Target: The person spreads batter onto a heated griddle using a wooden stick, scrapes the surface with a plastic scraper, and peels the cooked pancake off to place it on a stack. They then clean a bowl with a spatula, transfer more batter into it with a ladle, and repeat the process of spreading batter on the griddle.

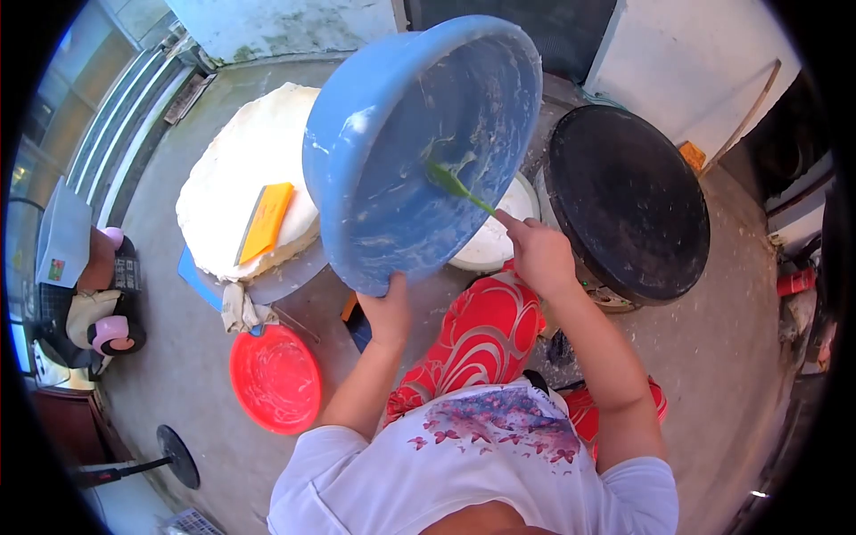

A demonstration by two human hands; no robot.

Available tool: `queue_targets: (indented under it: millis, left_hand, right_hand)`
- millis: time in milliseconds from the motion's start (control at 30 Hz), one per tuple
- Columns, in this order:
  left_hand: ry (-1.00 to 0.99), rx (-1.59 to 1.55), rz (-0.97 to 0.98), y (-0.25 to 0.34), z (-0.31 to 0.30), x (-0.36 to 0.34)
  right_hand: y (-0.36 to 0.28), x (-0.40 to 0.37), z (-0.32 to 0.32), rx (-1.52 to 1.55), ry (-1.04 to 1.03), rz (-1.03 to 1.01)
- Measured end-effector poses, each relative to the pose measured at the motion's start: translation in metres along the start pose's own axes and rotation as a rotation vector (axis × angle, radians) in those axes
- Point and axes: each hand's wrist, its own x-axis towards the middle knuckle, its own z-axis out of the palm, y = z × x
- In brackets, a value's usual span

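My left hand (388, 312) grips the lower rim of a large blue plastic basin (370, 160), which is tilted on its side with its mouth turned right. Pale smears of batter or dough coat the inside. In my right hand (539, 254) is the handle of a green spatula (450, 181); its blade lies against the basin's inner wall. Below the basin's right edge, partly hidden by it, stands a round container with white contents (490, 242). Left of the basin, a thick round white stack (245, 165) carries an orange-yellow scraper (266, 223).
A black round griddle (629, 205) stands close on the right. On the floor at lower left lies a red basin (276, 383), with a cloth (242, 308) just above it. Farther left are a stool-like pile with a pale box (64, 236) and a black disc on a stand (180, 456).
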Motion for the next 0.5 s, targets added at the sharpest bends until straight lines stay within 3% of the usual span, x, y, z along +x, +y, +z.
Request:
queue_targets:
  millis: [133, 267, 400, 500]
  left_hand:
    - [-0.029, 0.011, 0.011, -0.006, -0.004, 0.002]
    - [-0.016, 0.026, 0.044, -0.006, -0.004, 0.004]
    - [-0.03, 0.007, 0.003, -0.003, -0.006, 0.002]
    - [-0.018, -0.023, -0.038, -0.004, -0.001, -0.002]
  right_hand:
    - [0.004, 0.007, -0.01, 0.032, 0.105, 0.006]
    - [0.009, 0.016, -0.02, -0.137, 0.215, 0.057]
    - [-0.001, -0.001, -0.004, -0.149, -0.021, 0.031]
    - [-0.001, -0.013, 0.025, 0.128, -0.016, 0.062]
